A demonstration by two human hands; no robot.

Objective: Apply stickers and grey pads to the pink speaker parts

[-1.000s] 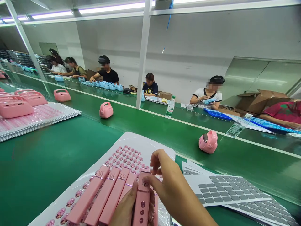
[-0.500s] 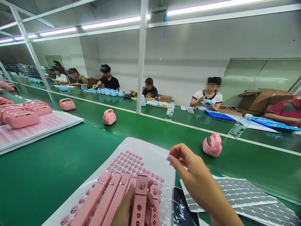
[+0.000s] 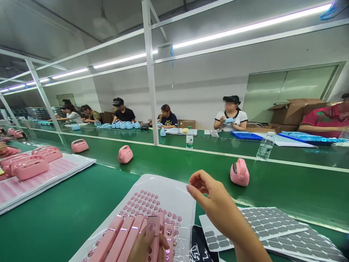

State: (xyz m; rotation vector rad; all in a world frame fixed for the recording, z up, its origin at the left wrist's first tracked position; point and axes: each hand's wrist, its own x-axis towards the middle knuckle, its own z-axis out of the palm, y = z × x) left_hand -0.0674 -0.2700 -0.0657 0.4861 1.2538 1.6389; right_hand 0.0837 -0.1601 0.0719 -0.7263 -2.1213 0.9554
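My left hand [image 3: 143, 242] is closed around a pink square-bodied microphone [image 3: 153, 227]. Its thumb lies by the round badge near the upper end, and dark round buttons run below. Several more pink microphones [image 3: 116, 234] lie side by side to the left, and another [image 3: 168, 236] lies just right of the hand. Beneath them is a white sheet [image 3: 166, 185] bearing rows of small round pink stickers [image 3: 144, 200]. My right hand [image 3: 211, 198] hovers above the sheet's right edge, fingers curled and thumb drawn to the index fingertip. Anything between those tips is too small to see.
Sheets of grey oval pads [image 3: 261, 222] and a dark phone-like slab [image 3: 199, 243] lie at right. Pink handled speakers [image 3: 240, 173] stand along the green belt, others on stacked sheets [image 3: 79, 163] at left. Bottles [image 3: 189, 138] and several co-workers [image 3: 230, 116] are across.
The view has tipped upward and shifted right. My left thumb has moved up onto the microphone's badge end. My right hand keeps its curled pose over the sheet's edge.
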